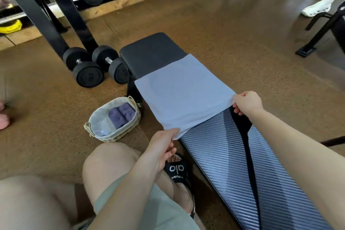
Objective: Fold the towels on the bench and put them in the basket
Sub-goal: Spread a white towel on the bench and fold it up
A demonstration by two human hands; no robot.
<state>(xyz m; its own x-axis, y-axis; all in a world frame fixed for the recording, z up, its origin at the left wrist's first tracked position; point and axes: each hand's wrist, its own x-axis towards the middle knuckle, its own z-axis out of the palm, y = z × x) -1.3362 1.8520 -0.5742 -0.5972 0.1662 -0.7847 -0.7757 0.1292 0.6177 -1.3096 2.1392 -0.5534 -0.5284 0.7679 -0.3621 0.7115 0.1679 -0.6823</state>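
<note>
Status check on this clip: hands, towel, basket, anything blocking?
Left hand and right hand each pinch a near corner of the light blue towel, spread on the bench. Basket on floor holds two purple towels. Nothing blocking.

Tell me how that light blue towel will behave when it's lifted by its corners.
Likely floppy: the light blue towel lies flat on the bench and bends where the left hand and right hand pinch it. Probably light, since fingertip pinches suffice.

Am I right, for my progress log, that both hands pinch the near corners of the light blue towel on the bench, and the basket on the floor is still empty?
Not quite. The head view shows the basket already holds two rolled purple towels. The rest stands: left hand and right hand pinch the light blue towel on the bench.
</note>
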